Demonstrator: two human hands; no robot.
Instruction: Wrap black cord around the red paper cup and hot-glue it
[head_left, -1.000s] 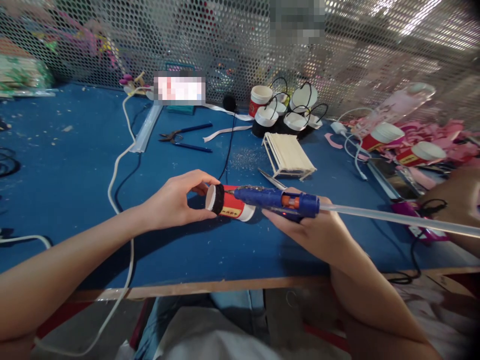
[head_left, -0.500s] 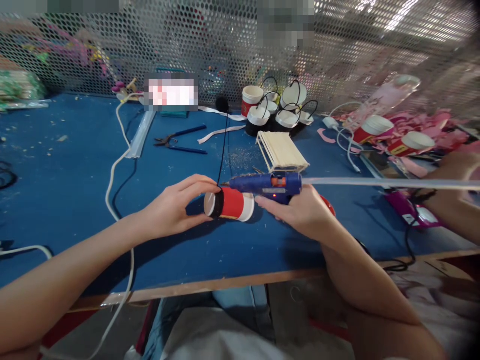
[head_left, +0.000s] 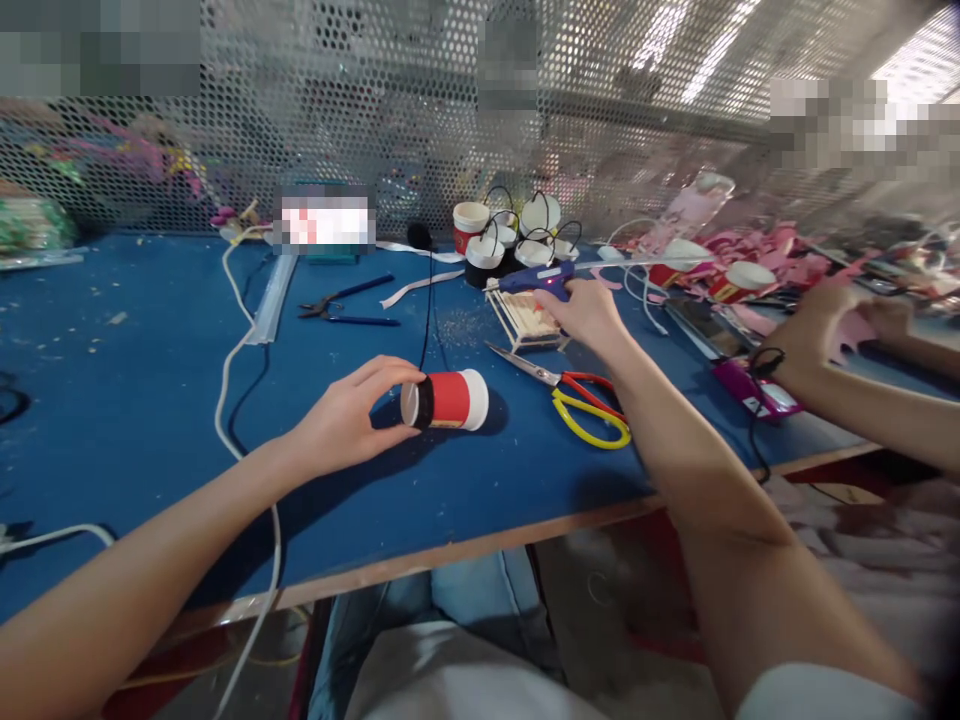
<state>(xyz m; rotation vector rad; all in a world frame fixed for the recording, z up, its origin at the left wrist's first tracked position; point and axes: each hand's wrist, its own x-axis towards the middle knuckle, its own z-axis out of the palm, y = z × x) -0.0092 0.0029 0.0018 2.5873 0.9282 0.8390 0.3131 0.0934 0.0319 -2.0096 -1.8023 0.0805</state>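
Note:
My left hand (head_left: 352, 415) grips the base end of a red and white paper cup (head_left: 451, 400) lying on its side. Black cord is wound in a band round that end, and a strand runs up from it to a black ball of cord (head_left: 419, 236). My right hand (head_left: 589, 315) is closed round a blue glue gun (head_left: 536, 279), with a long clear glue stick out of its back. The gun is held over a small pale wooden rack (head_left: 525, 318), its nozzle near the rack's left end. Scissors (head_left: 559, 380) with red and yellow handles lie below my right forearm.
Blue-handled pliers (head_left: 349, 302) and a white cable (head_left: 223, 390) lie on the left. Several cups with black cord handles (head_left: 487, 255) stand by the mesh panel. A co-worker's hands (head_left: 814, 325) are at the right, near pink scraps (head_left: 795, 250) and a purple packet (head_left: 754, 388).
My right hand has carried the glue gun away from the cup, forward to the wooden rack, which uncovers the scissors. My left hand still holds the cup. The view has shifted somewhat to the right.

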